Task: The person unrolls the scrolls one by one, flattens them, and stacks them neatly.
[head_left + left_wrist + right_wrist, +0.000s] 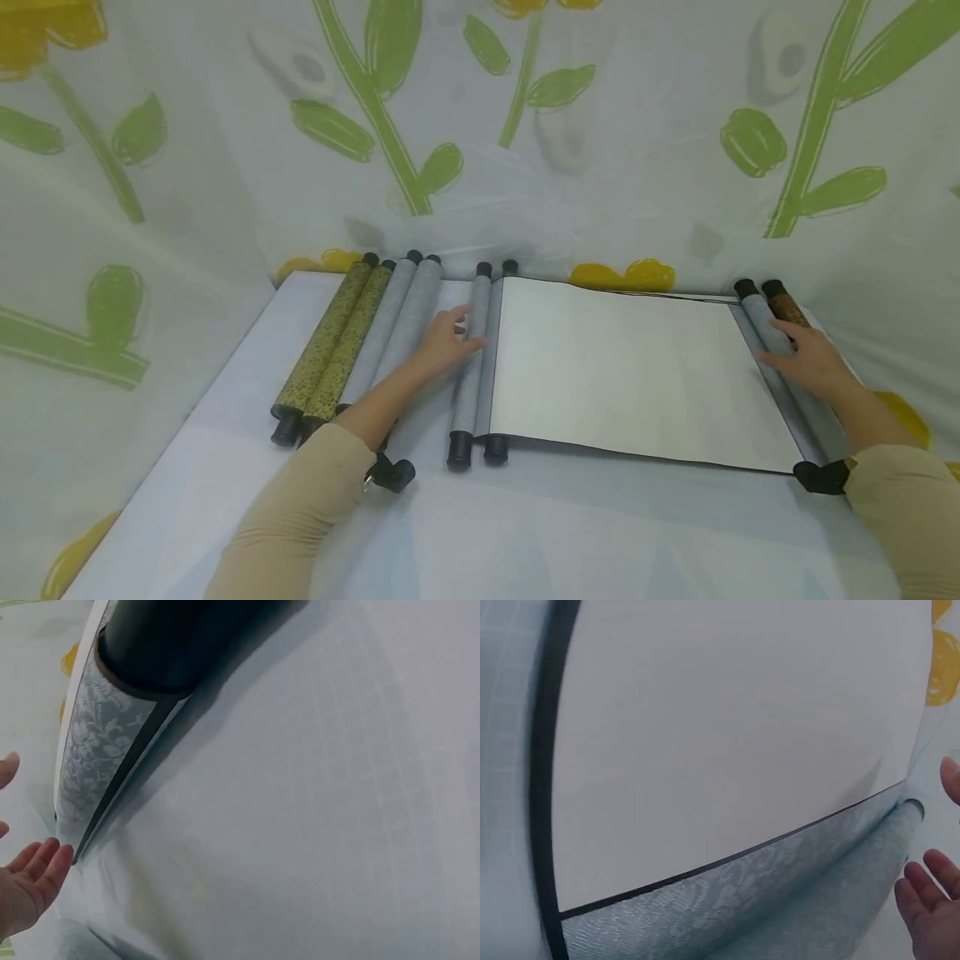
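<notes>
A hanging scroll lies partly unrolled, its blank white paper (637,367) facing up between grey brocade ends. My left hand (442,343) is at the grey roll (467,375) on its left, fingers spread and loosely bent. In the left wrist view, that hand (30,889) shows relaxed fingers beside the floral brocade (97,742), below a black end knob (165,645). At the other end my right hand (813,362) hovers by the right grey roll (765,321), thumb and fingers apart. The right wrist view shows the right hand (934,919) open beside the brocade roll (832,907).
Left of my left forearm lie two yellow-green patterned rolls (322,346) and two grey rolls (405,308), side by side. A brown patterned roll (783,307) lies past the scroll's right end. A flower-printed curtain (600,192) hangs behind the white table (562,525).
</notes>
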Action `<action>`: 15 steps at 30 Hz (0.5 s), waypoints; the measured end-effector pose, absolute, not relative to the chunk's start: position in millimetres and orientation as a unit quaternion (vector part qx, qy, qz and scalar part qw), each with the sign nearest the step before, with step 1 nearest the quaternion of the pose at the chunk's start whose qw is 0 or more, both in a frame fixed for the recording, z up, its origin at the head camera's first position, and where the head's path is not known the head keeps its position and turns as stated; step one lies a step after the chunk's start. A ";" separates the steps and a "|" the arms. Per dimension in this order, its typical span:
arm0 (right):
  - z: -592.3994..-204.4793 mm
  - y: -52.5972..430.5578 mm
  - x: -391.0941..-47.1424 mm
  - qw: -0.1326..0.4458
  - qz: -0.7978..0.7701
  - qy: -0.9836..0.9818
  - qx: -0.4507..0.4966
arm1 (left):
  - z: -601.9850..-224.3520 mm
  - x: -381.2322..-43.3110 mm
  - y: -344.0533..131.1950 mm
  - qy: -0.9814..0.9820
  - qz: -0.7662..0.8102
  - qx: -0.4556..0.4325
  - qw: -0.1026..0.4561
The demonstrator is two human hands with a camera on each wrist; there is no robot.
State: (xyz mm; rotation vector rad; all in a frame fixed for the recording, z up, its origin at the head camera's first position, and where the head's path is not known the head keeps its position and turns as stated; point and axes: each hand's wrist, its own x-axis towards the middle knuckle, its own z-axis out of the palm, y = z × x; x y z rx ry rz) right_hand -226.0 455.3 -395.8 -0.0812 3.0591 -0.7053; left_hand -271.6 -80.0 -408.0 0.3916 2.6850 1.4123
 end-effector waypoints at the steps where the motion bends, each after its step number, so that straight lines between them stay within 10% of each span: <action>1: -394.3 453.7 -225.4 0.003 -0.230 0.973 -0.028 | -406.6 -270.9 -80.8 0.875 0.465 0.132 0.042; 15: -359.4 425.6 -209.5 0.057 -0.333 0.941 -0.035 | -388.7 -265.0 -108.3 0.856 0.496 0.139 0.036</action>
